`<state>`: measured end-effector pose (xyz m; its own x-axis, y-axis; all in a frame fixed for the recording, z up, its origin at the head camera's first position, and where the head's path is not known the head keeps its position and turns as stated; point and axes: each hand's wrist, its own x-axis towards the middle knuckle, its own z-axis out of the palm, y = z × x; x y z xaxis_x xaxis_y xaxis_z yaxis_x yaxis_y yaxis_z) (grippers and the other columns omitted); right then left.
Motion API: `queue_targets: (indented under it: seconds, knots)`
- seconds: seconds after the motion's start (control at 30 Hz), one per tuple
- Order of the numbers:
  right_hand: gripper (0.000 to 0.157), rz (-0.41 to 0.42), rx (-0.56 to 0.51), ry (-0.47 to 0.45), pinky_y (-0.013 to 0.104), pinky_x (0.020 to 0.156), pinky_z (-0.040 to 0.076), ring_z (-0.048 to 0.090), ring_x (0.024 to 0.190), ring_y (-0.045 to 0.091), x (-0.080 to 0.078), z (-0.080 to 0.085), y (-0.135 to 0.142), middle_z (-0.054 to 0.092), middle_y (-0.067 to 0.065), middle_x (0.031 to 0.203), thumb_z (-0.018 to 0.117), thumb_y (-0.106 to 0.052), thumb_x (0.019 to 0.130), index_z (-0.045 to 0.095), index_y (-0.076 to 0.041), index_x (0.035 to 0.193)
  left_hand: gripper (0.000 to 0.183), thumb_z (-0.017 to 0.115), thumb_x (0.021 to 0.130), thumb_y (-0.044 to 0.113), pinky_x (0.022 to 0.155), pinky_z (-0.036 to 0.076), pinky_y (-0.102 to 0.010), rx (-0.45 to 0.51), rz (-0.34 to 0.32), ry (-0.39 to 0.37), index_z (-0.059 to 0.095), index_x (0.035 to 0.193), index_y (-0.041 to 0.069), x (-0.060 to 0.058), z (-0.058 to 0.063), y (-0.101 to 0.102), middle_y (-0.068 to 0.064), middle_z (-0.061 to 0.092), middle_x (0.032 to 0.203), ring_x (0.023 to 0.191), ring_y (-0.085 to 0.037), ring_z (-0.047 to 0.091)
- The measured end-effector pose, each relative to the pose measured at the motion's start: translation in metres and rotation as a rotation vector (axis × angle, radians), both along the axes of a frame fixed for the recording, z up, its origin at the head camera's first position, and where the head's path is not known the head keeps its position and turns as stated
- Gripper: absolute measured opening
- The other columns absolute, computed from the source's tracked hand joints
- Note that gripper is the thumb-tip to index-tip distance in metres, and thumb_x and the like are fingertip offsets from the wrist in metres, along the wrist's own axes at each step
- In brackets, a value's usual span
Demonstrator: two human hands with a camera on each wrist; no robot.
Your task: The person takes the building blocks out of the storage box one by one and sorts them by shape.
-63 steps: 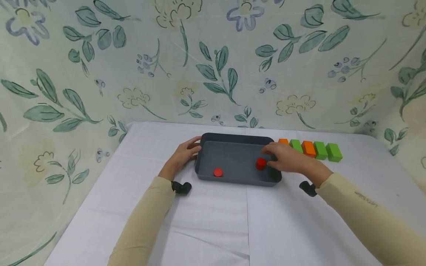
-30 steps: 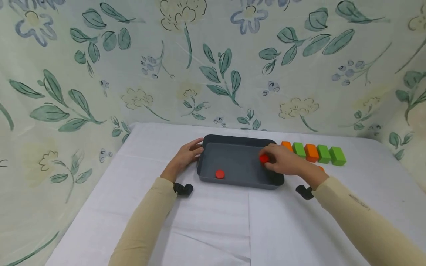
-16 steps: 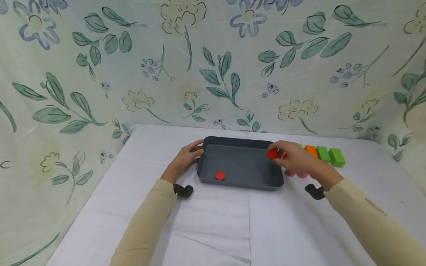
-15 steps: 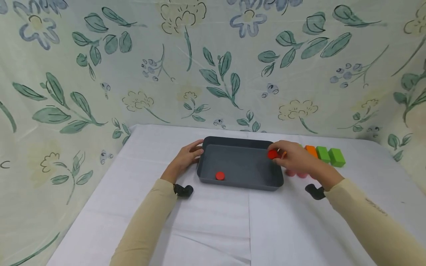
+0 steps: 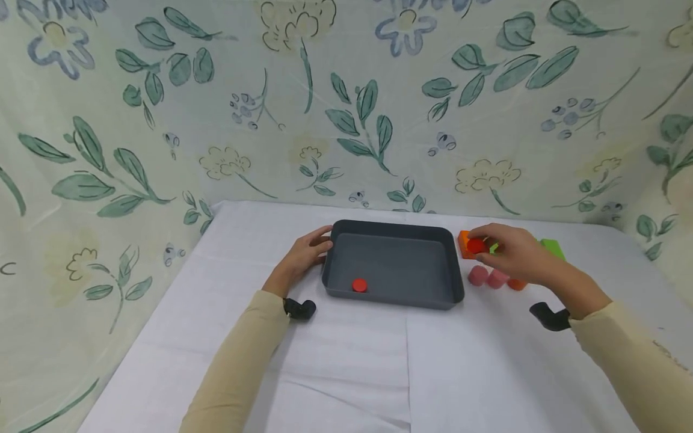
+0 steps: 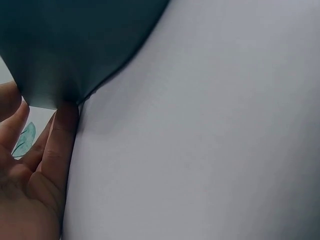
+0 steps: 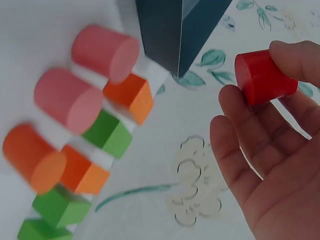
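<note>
My right hand (image 5: 517,254) pinches a red cylinder block (image 7: 265,77) between thumb and fingertips. It is to the right of the dark grey tray (image 5: 390,300), over the row of blocks, and the cylinder overlaps the orange block (image 5: 464,245) in the head view. In the right wrist view the cylinder is held apart from the other blocks. My left hand (image 5: 301,255) lies at the tray's left end, its extended fingers touching the outer wall (image 6: 45,92). Inside the tray, near its front wall, sits another red cylinder (image 5: 360,285).
Two pink cylinders (image 5: 478,275) and an orange cylinder (image 5: 517,284) stand right of the tray. Behind them runs a row of orange and green blocks (image 5: 553,248), partly hidden by my right hand. White cloth (image 5: 346,361) covers the table; a floral curtain (image 5: 379,120) hangs behind.
My right hand took hold of the red cylinder at the tray's right end, lifted it and carried it right, past the rim. My left hand stayed at the tray's left end.
</note>
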<state>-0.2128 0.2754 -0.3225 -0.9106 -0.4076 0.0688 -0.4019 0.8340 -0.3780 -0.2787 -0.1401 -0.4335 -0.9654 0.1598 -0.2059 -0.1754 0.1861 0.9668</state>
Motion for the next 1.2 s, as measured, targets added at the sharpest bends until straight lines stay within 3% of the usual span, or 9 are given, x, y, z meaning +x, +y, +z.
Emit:
queue_targets:
  seconds: [0.23,0.33,0.37,0.47,0.57,0.63,0.7,1.0,1.2]
  knots:
    - [0.047,-0.090,0.032,0.014,0.050,0.083,0.061,0.061,0.103,0.033,0.008,0.007,0.038,0.064,0.019,0.119,0.074,-0.013,0.087,0.059,-0.003,0.130,0.053,0.059,0.099,0.019,0.116,0.044,-0.044,-0.004,0.001,-0.010,0.044,0.149,0.030,0.000,0.004,0.000,-0.011,0.043,0.155,0.141,-0.028,0.047]
    - [0.045,-0.121,0.036,0.056,0.028,0.077,0.060,0.062,0.102,0.034,0.010,0.006,0.055,0.066,0.018,0.117,0.074,-0.012,0.086,0.060,-0.003,0.129,0.053,0.060,0.099,0.019,0.117,0.043,-0.044,-0.005,0.014,-0.012,0.045,0.149,0.030,0.000,0.007,-0.001,-0.011,0.044,0.154,0.141,-0.027,0.047]
    - [0.045,-0.130,0.033,0.067,0.028,0.076,0.060,0.062,0.103,0.036,0.011,0.004,0.060,0.066,0.020,0.117,0.074,-0.012,0.086,0.060,-0.003,0.128,0.054,0.060,0.099,0.019,0.117,0.043,-0.044,-0.007,0.013,-0.010,0.045,0.149,0.029,-0.001,0.008,-0.001,-0.011,0.044,0.154,0.141,-0.027,0.047]
    - [0.046,-0.161,0.025,0.076,0.017,0.070,0.057,0.060,0.104,0.040,0.015,-0.004,0.078,0.065,0.023,0.117,0.074,-0.012,0.087,0.059,0.000,0.129,0.054,0.060,0.099,0.019,0.117,0.043,-0.045,-0.015,0.010,-0.017,0.044,0.150,0.030,-0.001,0.007,-0.002,-0.011,0.044,0.155,0.141,-0.028,0.047]
    - [0.046,-0.188,0.005,0.046,0.018,0.067,0.057,0.058,0.104,0.045,0.020,-0.017,0.096,0.063,0.028,0.118,0.072,-0.013,0.089,0.057,0.004,0.129,0.054,0.060,0.099,0.019,0.117,0.043,-0.045,-0.015,0.002,-0.025,0.044,0.150,0.029,0.001,0.005,-0.001,-0.011,0.043,0.155,0.142,-0.028,0.046]
    - [0.046,-0.215,-0.006,0.014,0.006,0.062,0.047,0.058,0.104,0.044,0.022,-0.025,0.106,0.062,0.029,0.118,0.071,-0.014,0.090,0.056,0.004,0.130,0.054,0.060,0.099,0.019,0.116,0.043,-0.044,-0.018,0.003,-0.026,0.044,0.150,0.029,0.002,0.005,0.000,-0.011,0.043,0.155,0.142,-0.027,0.047]
    - [0.046,-0.240,-0.019,-0.003,0.005,0.061,0.045,0.057,0.103,0.045,0.024,-0.033,0.115,0.061,0.030,0.117,0.070,-0.015,0.091,0.055,0.006,0.130,0.054,0.059,0.099,0.019,0.116,0.044,-0.044,-0.018,-0.003,-0.015,0.043,0.150,0.028,0.002,0.005,0.001,-0.012,0.043,0.155,0.142,-0.028,0.047]
    - [0.049,-0.297,-0.031,-0.073,0.007,0.062,0.046,0.055,0.105,0.047,0.023,-0.060,0.139,0.058,0.033,0.121,0.068,-0.018,0.093,0.051,0.007,0.131,0.055,0.059,0.099,0.019,0.116,0.044,-0.045,-0.021,0.004,-0.012,0.042,0.151,0.027,0.002,0.005,0.002,-0.012,0.043,0.156,0.142,-0.029,0.046]
    - [0.048,-0.309,-0.050,-0.108,0.039,0.072,0.063,0.055,0.106,0.049,0.021,-0.069,0.140,0.057,0.035,0.122,0.066,-0.014,0.092,0.050,0.008,0.132,0.055,0.059,0.099,0.019,0.116,0.043,-0.045,-0.021,0.005,-0.014,0.043,0.151,0.027,0.002,0.005,0.003,-0.012,0.043,0.155,0.142,-0.029,0.046]
